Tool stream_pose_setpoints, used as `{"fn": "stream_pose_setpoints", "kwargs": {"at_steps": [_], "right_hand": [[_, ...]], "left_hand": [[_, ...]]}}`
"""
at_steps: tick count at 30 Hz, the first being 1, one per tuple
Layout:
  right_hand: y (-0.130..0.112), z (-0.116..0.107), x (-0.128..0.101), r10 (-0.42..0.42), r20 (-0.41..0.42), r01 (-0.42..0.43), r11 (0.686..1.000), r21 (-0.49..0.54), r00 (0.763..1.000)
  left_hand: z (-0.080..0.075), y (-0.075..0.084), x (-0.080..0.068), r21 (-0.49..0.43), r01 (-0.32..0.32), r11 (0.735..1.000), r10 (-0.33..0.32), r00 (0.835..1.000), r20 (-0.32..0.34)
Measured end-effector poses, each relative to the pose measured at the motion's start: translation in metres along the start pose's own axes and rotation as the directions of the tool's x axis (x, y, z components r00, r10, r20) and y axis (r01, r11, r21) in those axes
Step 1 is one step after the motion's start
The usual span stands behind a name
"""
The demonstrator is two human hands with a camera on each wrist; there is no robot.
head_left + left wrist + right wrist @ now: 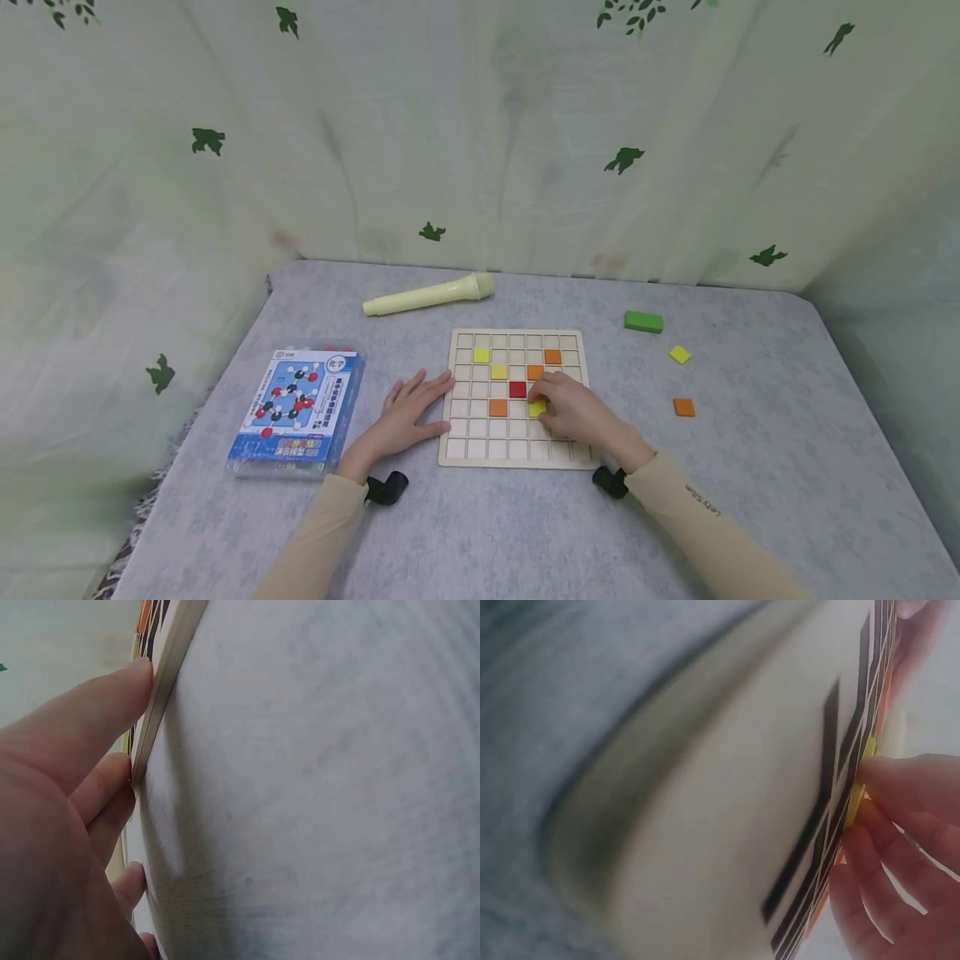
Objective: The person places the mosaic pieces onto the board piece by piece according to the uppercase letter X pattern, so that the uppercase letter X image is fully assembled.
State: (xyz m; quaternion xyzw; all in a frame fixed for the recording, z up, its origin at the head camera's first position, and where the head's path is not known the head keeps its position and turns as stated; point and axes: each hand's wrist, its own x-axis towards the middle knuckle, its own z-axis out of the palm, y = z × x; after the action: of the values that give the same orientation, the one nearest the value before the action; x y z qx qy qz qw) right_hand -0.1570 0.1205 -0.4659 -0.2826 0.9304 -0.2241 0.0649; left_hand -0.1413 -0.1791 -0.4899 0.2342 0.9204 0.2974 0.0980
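A pale wooden grid board [480,446] lies on the grey table [525,533]. Set in its squares are two yellow tiles [481,355], three orange tiles [498,407] and a red tile [517,389]. My right hand [573,410] rests on the board, and its fingertips [907,784] pinch another yellow tile [537,408] in a square just below the red one. That tile's edge [853,808] shows in the right wrist view. My left hand [408,412] lies flat on the table with straight fingers [112,697] against the board's left edge [169,667].
A blue boxed molecule kit [298,410] lies left of the board. Behind the board lies a cream cylinder [429,296]. To the right are a green block [643,322], a loose yellow tile [679,354] and a loose orange tile [683,407]. Leaf-print curtains enclose the table.
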Motion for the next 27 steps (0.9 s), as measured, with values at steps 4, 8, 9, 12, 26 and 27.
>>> {"fn": "stream_pose_setpoints", "kwargs": {"at_steps": [4, 8, 9, 12, 26, 27], "right_hand": [[0.008, -0.004, -0.005, 0.039, -0.018, -0.037, 0.995, 0.092, 0.999], [0.030, -0.017, -0.023, 0.062, -0.076, -0.045, 0.977, 0.208, 0.995], [0.038, -0.021, -0.029, 0.071, -0.097, -0.047, 0.974, 0.223, 0.993], [0.062, -0.032, -0.051, 0.113, -0.156, -0.074, 0.968, 0.238, 0.981], [0.139, -0.057, -0.128, 0.302, -0.177, -0.265, 0.942, 0.205, 0.937], [0.140, -0.057, -0.128, 0.295, -0.175, -0.260, 0.946, 0.195, 0.939]], "left_hand": [[0.000, 0.000, 0.001, 0.002, 0.003, 1.000, -0.003, 1.000, 0.002], [0.001, -0.001, 0.002, -0.005, 0.010, 1.000, -0.010, 1.000, 0.007], [0.001, -0.001, 0.001, -0.008, 0.013, 1.000, -0.013, 1.000, 0.009], [0.001, -0.001, 0.001, -0.001, 0.016, 1.000, -0.016, 1.000, 0.009], [0.000, 0.000, -0.002, -0.031, 0.011, 0.999, -0.011, 1.000, 0.013], [0.000, 0.000, -0.001, -0.028, 0.010, 1.000, -0.009, 1.000, 0.011]]}}
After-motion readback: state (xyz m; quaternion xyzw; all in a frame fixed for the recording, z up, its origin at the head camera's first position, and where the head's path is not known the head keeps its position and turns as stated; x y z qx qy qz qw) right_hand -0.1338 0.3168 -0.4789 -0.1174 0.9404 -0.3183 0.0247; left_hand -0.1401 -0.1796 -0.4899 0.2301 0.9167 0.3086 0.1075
